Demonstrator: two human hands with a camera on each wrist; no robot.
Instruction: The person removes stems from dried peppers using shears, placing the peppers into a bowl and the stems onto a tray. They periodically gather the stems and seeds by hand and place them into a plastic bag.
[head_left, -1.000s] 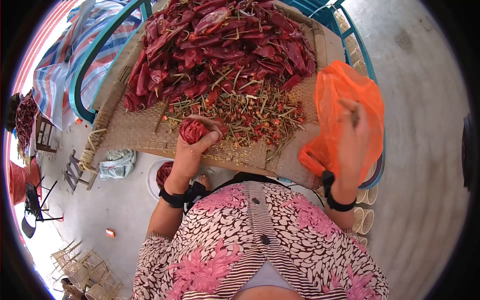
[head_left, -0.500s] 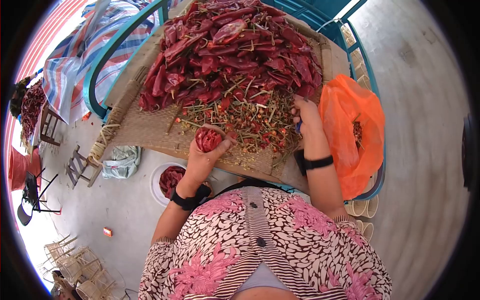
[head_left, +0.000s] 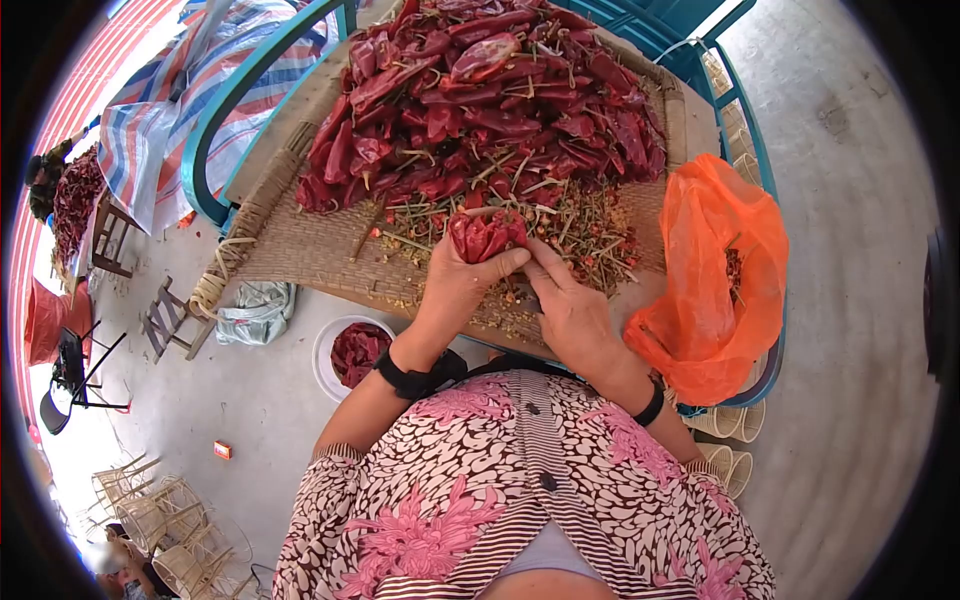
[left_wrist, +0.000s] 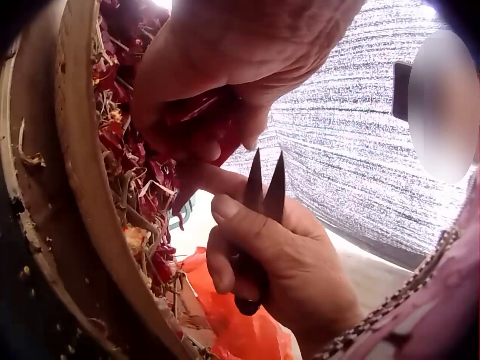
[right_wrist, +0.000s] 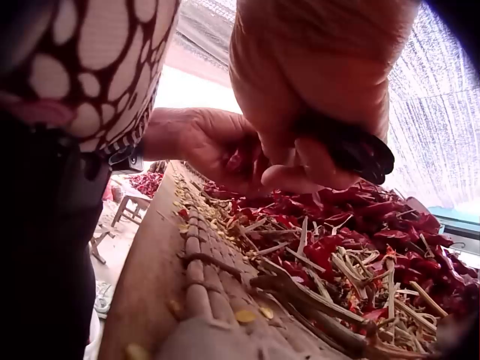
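Holding a bunch of dried red chilies (head_left: 485,236) dead center in the head view, the left hand (head_left: 460,285) has its fingers curled snugly around it. The right hand (head_left: 578,320) comes in from the right, fingertips right by the left thumb; the left wrist view shows it's clamped on a pair of dark scissors (left_wrist: 274,195), blades pointing up with the tips slightly apart. Can't tell if the blades touch any chili.

Behind the hands, a big chili pile (head_left: 500,100) fills the top middle of the frame, with loose stems (head_left: 590,240) scattered along its near edge, all on a woven mat (head_left: 300,245). There's an orange plastic bag (head_left: 710,290) on the right, a white tub (head_left: 321,367) with more red stuff left of center, and a striped tarp (head_left: 170,110) upper left.
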